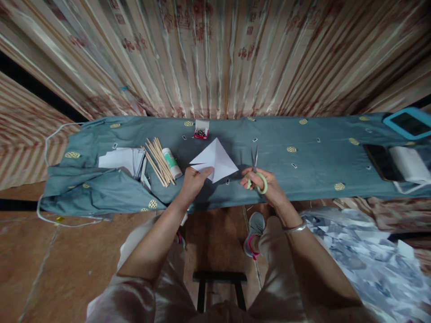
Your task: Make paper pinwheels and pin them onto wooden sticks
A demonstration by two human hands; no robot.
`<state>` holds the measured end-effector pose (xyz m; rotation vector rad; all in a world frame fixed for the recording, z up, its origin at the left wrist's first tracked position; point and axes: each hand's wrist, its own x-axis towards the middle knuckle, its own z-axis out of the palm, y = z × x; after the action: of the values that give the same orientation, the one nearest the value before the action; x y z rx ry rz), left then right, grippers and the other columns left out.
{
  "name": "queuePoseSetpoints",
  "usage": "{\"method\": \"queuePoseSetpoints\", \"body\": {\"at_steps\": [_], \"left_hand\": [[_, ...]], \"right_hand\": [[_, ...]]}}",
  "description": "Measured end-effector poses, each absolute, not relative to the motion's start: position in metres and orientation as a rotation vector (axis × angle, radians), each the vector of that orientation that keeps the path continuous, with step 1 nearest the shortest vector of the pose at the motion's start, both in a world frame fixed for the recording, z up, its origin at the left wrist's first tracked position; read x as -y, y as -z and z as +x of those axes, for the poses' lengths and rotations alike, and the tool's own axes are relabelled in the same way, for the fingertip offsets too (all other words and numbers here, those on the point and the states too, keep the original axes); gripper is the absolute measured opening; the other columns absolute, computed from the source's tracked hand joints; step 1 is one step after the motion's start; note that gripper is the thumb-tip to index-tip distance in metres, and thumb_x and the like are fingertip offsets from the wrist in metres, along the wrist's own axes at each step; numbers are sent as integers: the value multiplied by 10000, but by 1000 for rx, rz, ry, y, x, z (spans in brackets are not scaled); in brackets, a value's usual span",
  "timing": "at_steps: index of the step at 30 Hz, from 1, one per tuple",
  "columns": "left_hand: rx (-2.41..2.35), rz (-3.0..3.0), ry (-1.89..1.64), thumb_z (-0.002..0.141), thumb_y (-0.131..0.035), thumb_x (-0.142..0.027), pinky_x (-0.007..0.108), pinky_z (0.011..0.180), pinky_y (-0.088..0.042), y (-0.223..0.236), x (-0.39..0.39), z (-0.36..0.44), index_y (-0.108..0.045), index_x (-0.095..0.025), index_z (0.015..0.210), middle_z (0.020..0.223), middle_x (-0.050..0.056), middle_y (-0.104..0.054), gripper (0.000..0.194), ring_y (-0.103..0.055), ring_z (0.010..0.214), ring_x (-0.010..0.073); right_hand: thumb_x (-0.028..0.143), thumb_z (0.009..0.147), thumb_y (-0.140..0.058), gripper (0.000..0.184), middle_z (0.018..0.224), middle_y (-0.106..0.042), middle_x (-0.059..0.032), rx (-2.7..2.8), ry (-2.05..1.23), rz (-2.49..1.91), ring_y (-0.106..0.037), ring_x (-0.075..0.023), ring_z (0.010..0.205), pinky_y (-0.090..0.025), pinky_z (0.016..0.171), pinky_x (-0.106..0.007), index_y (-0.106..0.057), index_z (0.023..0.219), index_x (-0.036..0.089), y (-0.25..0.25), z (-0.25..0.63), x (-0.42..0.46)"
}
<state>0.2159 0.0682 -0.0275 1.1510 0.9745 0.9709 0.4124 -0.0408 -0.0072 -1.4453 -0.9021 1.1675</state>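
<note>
A white sheet of paper (pixel 218 160), creased and with a slit cut in from its left side, is pinched at its near edge by my left hand (pixel 195 180). My right hand (pixel 261 180) has its fingers through the pale green handles of a pair of scissors (pixel 255 158). The scissors' blades point away from me and stand slightly apart, to the right of the paper and not touching it. Left of the paper lie a white and green tube-shaped bottle (pixel 171 163) and a bundle of thin wooden sticks (pixel 159 162).
A small open red box (pixel 201 130) of pins or tacks stands behind the paper. Stacked white papers (pixel 121 160) lie at the left. A dark phone (pixel 381 162), a white object (pixel 409 163) and a blue-framed device (pixel 409 123) are far right. Many paper pieces (pixel 373 251) are heaped below right.
</note>
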Motion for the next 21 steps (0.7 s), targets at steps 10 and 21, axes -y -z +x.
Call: {"method": "queuePoseSetpoints", "body": {"at_steps": [10, 21], "left_hand": [[-905, 1179, -711, 506, -826, -450, 297, 670, -493, 38, -47, 232, -742, -129, 722, 728, 35, -720, 396, -620, 671, 181], [-896, 1121, -709, 511, -805, -369, 233, 529, -394, 33, -42, 234, -702, -157, 570, 538, -20, -624, 242, -502, 517, 113]], "right_hand": [[473, 582, -841, 407, 687, -589, 51, 777, -1014, -1314, -504, -97, 599, -411, 559, -227, -683, 858, 219, 15, 408, 18], [471, 529, -795, 412, 639, -577, 45, 648, -859, -1467, -485, -109, 556, -389, 514, -247, -610, 795, 216, 5, 405, 11]]}}
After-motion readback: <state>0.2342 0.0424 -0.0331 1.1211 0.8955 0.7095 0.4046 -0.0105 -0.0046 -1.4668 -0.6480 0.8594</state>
